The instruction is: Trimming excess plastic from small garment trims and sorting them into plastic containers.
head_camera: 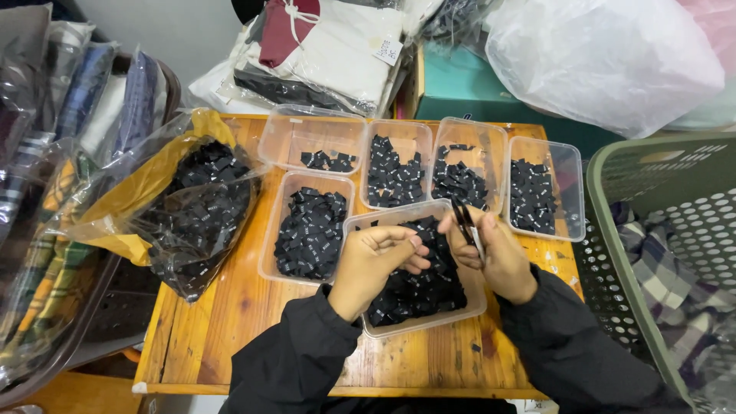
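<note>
left hand (374,264) grip pinched over labels (418,287); right hand (494,253) clasps scissors (465,222).

tubs (391,161) crowd the table (230,322); near edge bare

The person wore a black long-sleeved jacket of smooth, slightly shiny fabric. Both sleeves were loose and creased, bunching in soft folds along the forearms and ending just at the wrists. The left hand (373,264) and the right hand (494,257) were bare, with no gloves, rings or watch showing. The fingernails looked short and plain, without any polish.
</note>
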